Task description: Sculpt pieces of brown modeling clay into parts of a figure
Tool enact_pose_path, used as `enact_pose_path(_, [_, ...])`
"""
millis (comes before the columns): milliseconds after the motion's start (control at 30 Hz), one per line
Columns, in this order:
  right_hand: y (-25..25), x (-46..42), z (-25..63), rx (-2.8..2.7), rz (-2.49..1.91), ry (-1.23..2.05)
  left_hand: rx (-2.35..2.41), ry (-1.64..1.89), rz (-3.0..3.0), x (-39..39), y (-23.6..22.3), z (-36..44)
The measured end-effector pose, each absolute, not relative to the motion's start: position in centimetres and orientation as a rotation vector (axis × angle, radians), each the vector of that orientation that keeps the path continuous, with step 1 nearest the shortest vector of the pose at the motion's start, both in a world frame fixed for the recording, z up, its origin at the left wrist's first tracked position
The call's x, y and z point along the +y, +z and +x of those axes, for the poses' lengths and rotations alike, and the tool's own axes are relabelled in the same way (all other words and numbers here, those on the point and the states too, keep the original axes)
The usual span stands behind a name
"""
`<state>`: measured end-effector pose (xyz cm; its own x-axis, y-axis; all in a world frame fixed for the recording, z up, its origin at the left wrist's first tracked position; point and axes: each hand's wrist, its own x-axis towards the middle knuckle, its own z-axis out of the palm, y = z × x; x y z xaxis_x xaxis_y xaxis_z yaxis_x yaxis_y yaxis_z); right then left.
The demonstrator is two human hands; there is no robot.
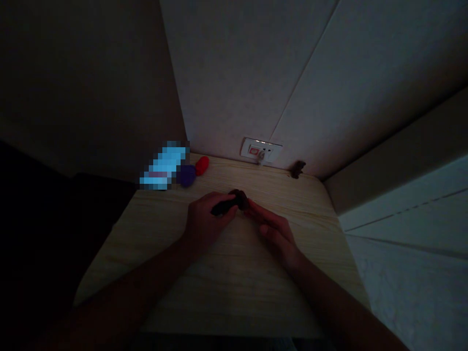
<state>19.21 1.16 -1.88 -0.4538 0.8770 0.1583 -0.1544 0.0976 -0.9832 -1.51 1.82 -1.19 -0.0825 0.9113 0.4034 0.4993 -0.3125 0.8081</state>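
Observation:
In the dim light, my left hand (208,217) is closed around a dark brown lump (240,199) that looks like modelling clay. Its darker, longer end (221,208) lies between the thumb and fingers. My right hand (276,231) is on the other side, fingers stretched out and fingertips against the lump's right edge. A purple lump (187,176) and a smaller red lump (202,166) sit side by side behind my left hand. Toward the back right stands a small dark brown shaped piece (299,169). Fine detail is lost in shadow.
A light wooden tabletop (226,282) lies under both arms, against a pale wall. A wall socket (261,150) with something plugged in sits just above its back edge. A bright, pixelated screen (164,165) is at the back left corner. White panelling (409,209) borders the right side.

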Motion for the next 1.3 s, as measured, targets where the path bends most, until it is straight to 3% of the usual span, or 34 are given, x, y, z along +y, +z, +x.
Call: enact_pose_path(1300, [-2.6, 1.8, 19.0, -1.368, -0.770, 1.337, 1.349, 1.327, 1.825, 1.6, -1.0, -1.4])
